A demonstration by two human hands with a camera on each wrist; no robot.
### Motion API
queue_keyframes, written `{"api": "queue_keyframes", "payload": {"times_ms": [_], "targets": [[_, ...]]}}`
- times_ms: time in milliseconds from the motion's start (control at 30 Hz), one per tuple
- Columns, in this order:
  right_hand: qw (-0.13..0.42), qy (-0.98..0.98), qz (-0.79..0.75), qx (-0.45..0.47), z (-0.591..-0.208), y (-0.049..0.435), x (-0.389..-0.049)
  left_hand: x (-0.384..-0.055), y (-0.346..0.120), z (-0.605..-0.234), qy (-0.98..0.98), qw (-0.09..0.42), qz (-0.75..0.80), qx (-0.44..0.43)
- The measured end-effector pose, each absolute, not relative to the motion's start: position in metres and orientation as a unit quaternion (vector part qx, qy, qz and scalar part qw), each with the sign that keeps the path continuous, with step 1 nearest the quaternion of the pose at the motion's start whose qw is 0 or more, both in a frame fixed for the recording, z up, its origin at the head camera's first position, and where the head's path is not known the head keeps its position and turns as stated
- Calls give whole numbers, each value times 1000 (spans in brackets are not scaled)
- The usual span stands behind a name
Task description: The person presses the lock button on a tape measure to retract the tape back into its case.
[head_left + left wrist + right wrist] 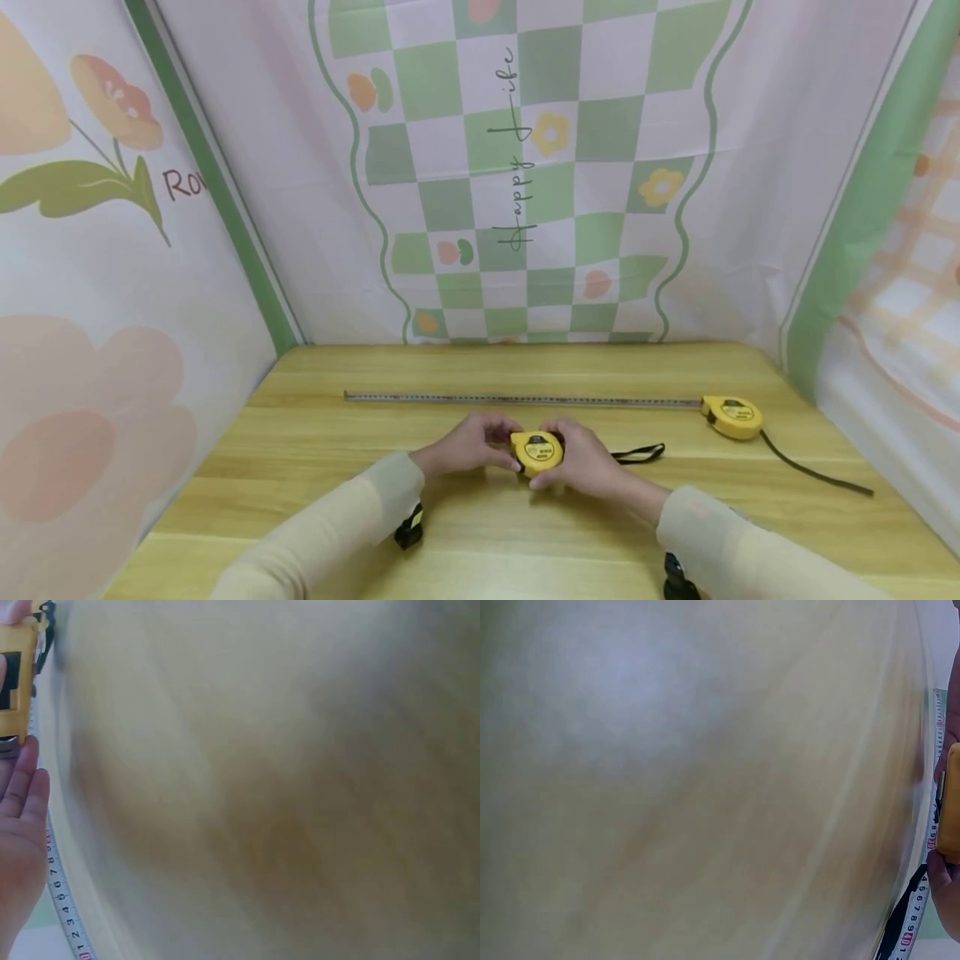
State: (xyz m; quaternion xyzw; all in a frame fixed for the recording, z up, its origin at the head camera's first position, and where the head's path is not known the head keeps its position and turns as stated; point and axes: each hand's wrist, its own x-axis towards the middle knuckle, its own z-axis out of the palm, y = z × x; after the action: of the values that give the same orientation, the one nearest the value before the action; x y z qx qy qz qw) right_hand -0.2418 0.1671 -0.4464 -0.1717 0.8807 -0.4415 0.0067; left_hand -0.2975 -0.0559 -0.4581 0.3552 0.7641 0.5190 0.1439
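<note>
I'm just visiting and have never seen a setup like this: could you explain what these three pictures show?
There is no machine at work here, just a person's left hand and right hand. The large picture comes from a head-worn camera looking forward and down. The other two are taken from each wrist; both show mostly blurred table, with the hands' work squeezed to one side edge.

Both hands hold one yellow tape measure between them; a black strap shows just beyond the right hand. Farther back, to the right, lies a second tape measure. Its measuring strip is pulled out straight to the left, and a dark cord trails from its other side.
</note>
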Motion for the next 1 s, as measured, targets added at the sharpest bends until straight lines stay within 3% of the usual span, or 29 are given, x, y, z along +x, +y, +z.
{"api": "queue_keyframes", "payload": {"times_ms": [1000], "targets": [[14,899,-395,-189,-442,160,-237,-293,-59,-459,791,146,479,350]]}}
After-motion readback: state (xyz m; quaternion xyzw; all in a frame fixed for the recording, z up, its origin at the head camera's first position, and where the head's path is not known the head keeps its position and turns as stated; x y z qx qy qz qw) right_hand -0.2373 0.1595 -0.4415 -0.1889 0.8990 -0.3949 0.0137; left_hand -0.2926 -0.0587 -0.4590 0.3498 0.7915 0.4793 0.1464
